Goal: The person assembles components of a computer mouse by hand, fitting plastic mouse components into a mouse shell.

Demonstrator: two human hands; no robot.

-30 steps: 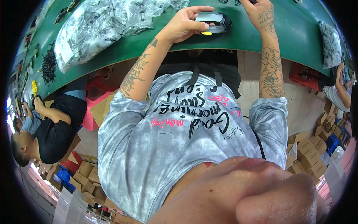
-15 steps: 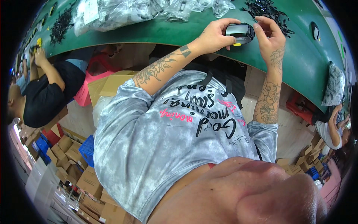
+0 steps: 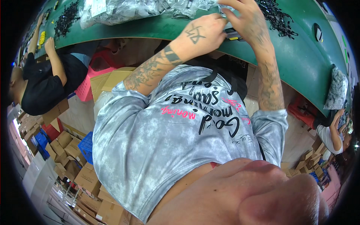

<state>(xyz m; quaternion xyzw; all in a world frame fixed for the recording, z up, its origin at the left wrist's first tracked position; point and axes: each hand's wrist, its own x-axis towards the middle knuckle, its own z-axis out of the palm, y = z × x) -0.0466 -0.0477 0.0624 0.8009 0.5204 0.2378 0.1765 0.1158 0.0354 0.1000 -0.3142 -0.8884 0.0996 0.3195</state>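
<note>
My left hand is curled, its back turned up, at the near edge of the green table. Whatever its fingers hold is hidden. Partly covered by that hand is a black handheld device with a yellow tab. My right hand reaches over the device, thumb and forefinger apart, close to the clear plastic bags. No object shows plainly between those fingers. Right of my hand lies a pile of small black straps.
A similar black device and a filled clear bag lie on the right of the green table. Another black pile is at far left. A person in black works there, near a pink stool. Cardboard boxes are stacked behind.
My left hand has turned back-up and moved slightly left, no longer visibly gripping the device. My right hand has moved left and away from me, from the black pile toward the bags.
</note>
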